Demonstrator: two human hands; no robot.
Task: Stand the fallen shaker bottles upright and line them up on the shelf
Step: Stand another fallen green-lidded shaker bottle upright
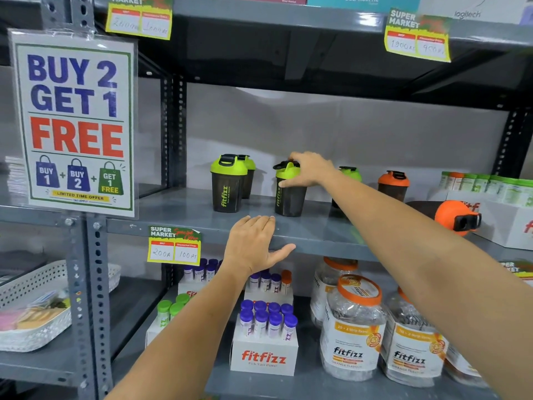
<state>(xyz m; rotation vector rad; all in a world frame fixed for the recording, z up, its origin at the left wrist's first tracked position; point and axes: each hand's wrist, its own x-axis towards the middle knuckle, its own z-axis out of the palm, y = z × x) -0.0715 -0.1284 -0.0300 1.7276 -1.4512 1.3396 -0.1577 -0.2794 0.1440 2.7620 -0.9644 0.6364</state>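
Head view: 5 shakers upright, right hand [310, 168] gripping green-lidded shaker [288, 189], left hand [253, 243] flat on shelf [317, 241], orange shaker [450, 216] still fallen.

Light: bright, even, from overhead.
Glare: on the glossy laminated white offer poster [75, 122].
Shadow: dark under the upper grey metal shelf [288, 21].
Edges: wide-angle bending, soft corners.

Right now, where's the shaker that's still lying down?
The orange shaker lies on its side at the middle shelf's right end, beside the white box.
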